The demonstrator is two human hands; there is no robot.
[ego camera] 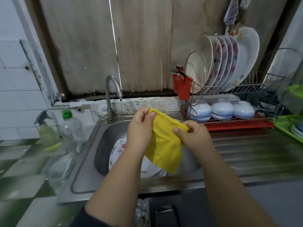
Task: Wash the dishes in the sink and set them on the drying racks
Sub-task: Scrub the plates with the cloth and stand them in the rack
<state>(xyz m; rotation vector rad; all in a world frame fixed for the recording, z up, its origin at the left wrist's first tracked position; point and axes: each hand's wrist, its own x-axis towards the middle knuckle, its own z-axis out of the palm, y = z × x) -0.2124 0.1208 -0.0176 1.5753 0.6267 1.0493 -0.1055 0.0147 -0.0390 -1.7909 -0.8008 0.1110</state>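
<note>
Both hands hold yellow cloth [164, 145] spread over sink [85, 163], prob to open it out for wiping: left hand [139, 130] fingers pinch top corner, right hand [191, 135] pinches other edge. Floral plate [118, 149] lies in sink w/ tap [113, 89] trickling; rack [242, 89] full. No readable labels
</note>
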